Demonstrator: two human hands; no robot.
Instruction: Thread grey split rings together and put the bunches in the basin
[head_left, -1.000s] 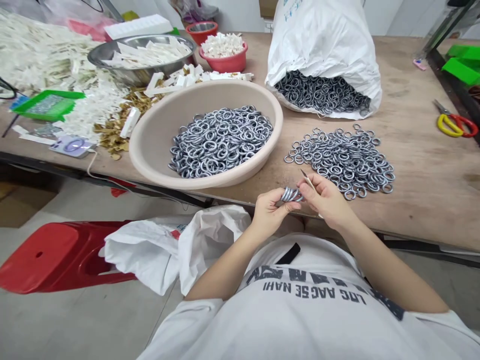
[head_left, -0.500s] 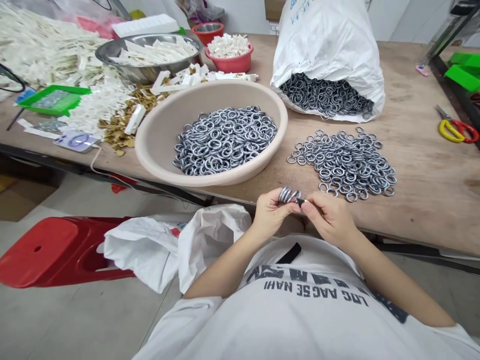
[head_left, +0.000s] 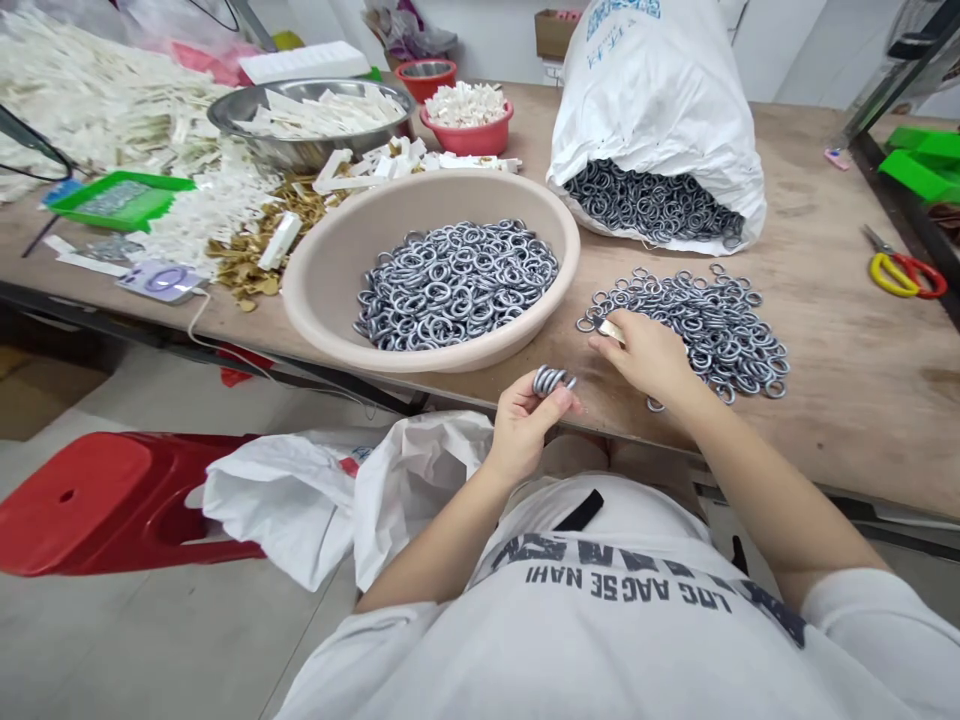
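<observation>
Rings (head_left: 459,285) are lying heaped in the tub (head_left: 319,275) at left, perhaps finished, though nothing is confirming that. The left hand (head_left: 517,425) is holding a few more, curling around them near the surface's (head_left: 847,370) edge. The right hand (head_left: 649,355) is gripping a slim tool (head_left: 611,330), its dark tip pointing at loose rings. Sack (head_left: 660,105) and pile (head_left: 742,340) are holding many others, so the handling is apparently standing partway along.

Short row of grey rings (head_left: 550,381) in left hand (head_left: 521,425). Pale, dark-tipped tool (head_left: 611,330) in right hand (head_left: 649,355), by loose ring heap (head_left: 739,335).
</observation>
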